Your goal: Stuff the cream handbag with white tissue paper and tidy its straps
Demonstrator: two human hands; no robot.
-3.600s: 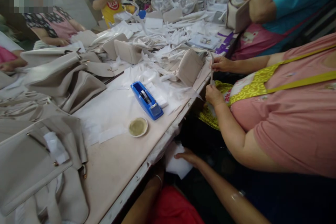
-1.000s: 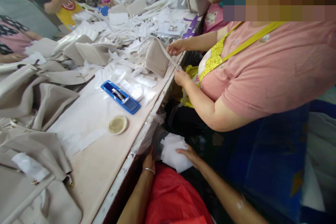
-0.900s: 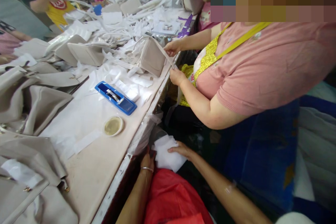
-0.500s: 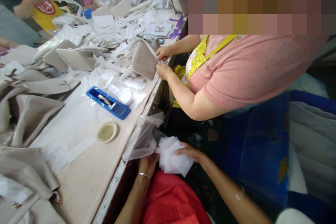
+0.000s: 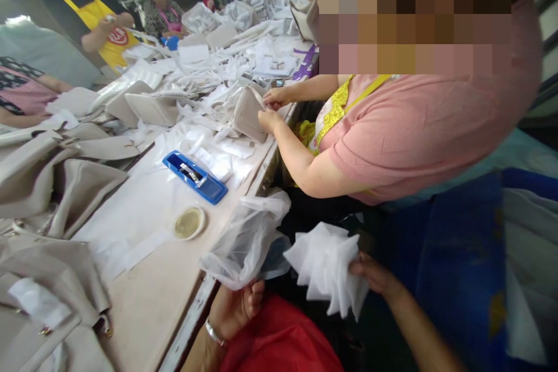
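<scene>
**Bag in one hand, white sheets in the other**

Below the table edge: left hand clenched on one clear plastic bag, mouth crumpled, contents impossible to tell. Right hand gripping one bunch of white sheets, fanned out leftward beyond the fingers, just beside the bag and outside it. On the table: one blue tape dispenser, one small round dish with a yellowish pad inside, several beige handbags. Beyond, a co-worker's two hands on another beige bag.

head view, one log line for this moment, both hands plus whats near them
left hand: grips clear plastic bag at table edge | right hand: holds white sheets | nearby: blue tape dispenser, round dish
</scene>
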